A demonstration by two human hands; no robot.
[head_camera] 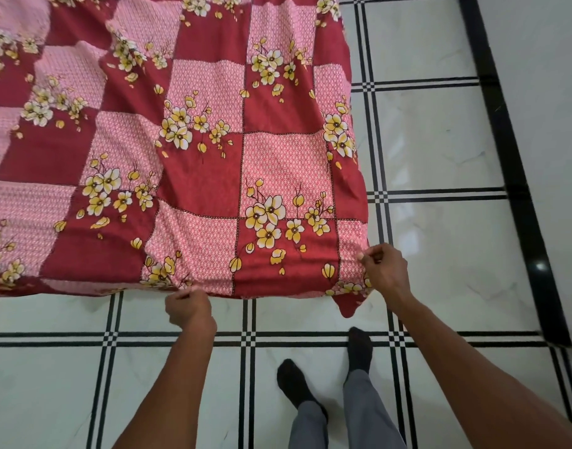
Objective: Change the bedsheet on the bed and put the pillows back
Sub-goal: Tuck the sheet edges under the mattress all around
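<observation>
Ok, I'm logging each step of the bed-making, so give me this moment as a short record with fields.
stage: spreading the sheet, no pillows in view
sheet: red and pink checks with yellow flowers, lying wrinkled over the bed
left hand: pinches the near hem
right hand: pinches the sheet at the near right corner
corner tip: hangs below the hem
floor: white tiles with black lines
feet: in dark socks, close to the bed's near edge
</observation>
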